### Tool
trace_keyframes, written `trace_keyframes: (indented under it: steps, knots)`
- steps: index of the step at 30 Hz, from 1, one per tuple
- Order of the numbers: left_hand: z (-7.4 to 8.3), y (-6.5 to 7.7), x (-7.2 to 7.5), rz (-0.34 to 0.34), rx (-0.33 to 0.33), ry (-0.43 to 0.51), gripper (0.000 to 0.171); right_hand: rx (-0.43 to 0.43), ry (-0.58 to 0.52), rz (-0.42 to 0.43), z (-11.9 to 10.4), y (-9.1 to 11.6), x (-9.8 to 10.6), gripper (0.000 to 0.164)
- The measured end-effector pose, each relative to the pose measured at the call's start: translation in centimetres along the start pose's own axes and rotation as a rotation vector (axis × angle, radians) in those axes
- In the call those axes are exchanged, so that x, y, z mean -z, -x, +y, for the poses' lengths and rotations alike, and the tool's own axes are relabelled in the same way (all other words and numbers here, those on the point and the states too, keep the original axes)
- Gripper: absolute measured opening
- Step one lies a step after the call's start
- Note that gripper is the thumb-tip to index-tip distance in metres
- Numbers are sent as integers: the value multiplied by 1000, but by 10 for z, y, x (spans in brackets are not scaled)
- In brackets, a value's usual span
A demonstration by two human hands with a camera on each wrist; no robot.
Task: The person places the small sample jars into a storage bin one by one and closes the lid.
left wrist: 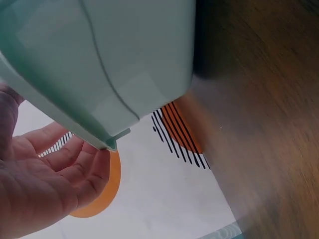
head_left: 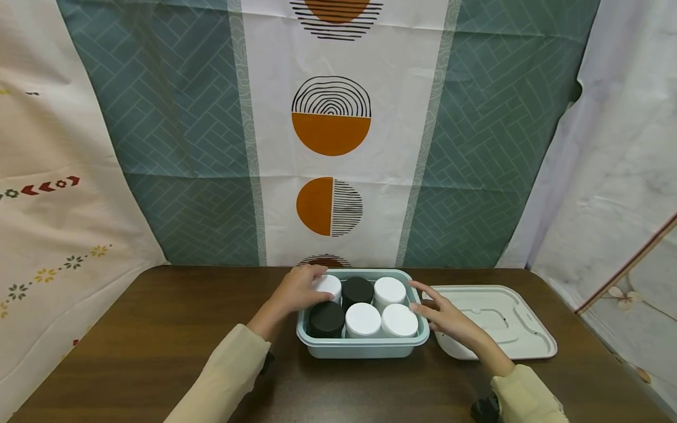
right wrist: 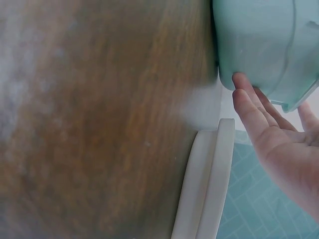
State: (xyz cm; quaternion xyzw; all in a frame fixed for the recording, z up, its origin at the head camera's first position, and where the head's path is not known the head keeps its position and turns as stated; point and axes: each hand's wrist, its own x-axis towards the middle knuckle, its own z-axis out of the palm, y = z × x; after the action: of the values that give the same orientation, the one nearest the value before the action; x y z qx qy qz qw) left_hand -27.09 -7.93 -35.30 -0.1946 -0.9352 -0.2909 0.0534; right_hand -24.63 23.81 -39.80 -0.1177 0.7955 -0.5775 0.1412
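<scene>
A pale green bin (head_left: 365,351) holds several white round-lidded jars (head_left: 363,319) and two black ones (head_left: 326,319). My left hand (head_left: 297,289) reaches over the left rim, thumb and forefinger around the back-left white jar (head_left: 329,285). In the left wrist view, the other fingers (left wrist: 89,172) of that hand are bent outside the bin, by its rim. At the right rim, my right hand (head_left: 446,317) has its fingers extended, with the thumb near the front-right white jar (head_left: 399,321). The right wrist view shows fingertips (right wrist: 240,79) right at the bin's outer wall.
A white lid (head_left: 520,329) with a raised inner outline lies on the brown wooden table (head_left: 174,335), right of the bin and partly under my right forearm. Behind the table hangs a patterned curtain (head_left: 275,147), and pale cloths hang at both sides.
</scene>
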Motion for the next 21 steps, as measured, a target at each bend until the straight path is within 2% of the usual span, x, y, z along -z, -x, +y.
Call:
trace_keyframes:
  steps: [13, 21]
  knots:
    - [-1, 0, -3, 23, -1, -20, 50, 4, 6, 5, 0, -1, 0, 62]
    - [2, 6, -5, 33, -5, -4, 50, 37, 30, 15, 0, 1, 2, 61]
